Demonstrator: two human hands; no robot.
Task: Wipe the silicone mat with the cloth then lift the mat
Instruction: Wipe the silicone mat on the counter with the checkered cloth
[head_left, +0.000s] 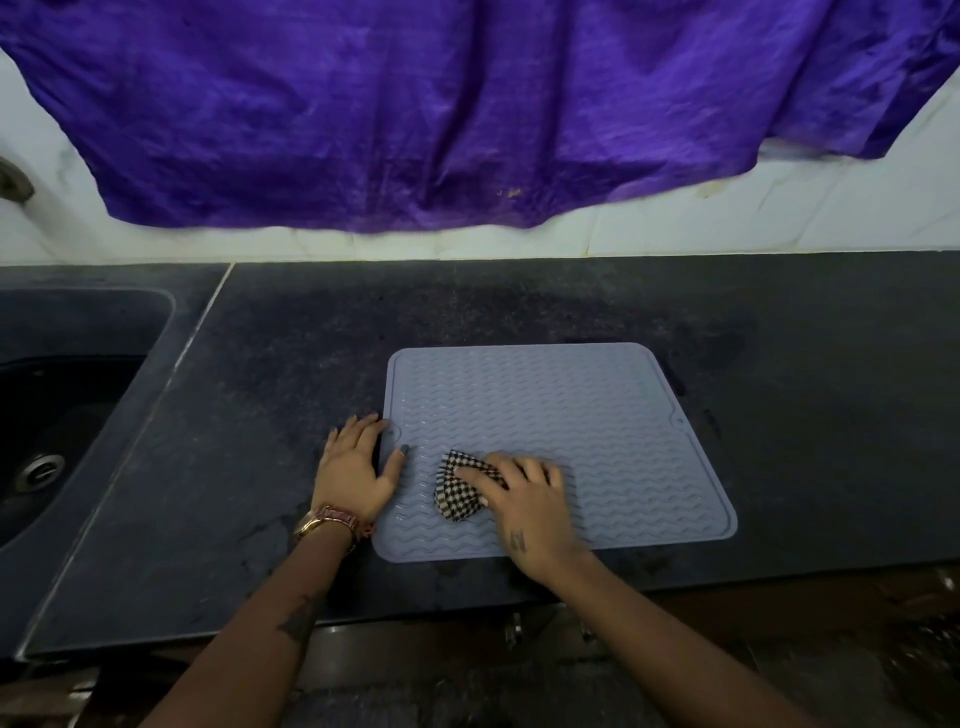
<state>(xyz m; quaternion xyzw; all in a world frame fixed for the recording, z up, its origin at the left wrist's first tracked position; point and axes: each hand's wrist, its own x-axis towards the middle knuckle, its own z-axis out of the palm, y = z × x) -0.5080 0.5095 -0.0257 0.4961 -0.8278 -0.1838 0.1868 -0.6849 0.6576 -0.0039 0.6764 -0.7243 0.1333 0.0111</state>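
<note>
A pale blue-grey silicone mat (561, 410) with a wavy ribbed surface lies flat on the dark countertop. A black-and-white checked cloth (457, 499) sits bunched on the mat's near left part. My right hand (524, 504) presses down on the cloth, fingers curled over its top edge. My left hand (356, 462) lies flat at the mat's left edge, thumb resting on the mat and fingers on the counter beside it.
The dark stone countertop (519, 312) runs across the view. A dark sink (62, 415) with a metal drain is set in at the left. A purple cloth (467, 114) hangs over the white tiled wall behind. The counter's front edge lies just below the mat.
</note>
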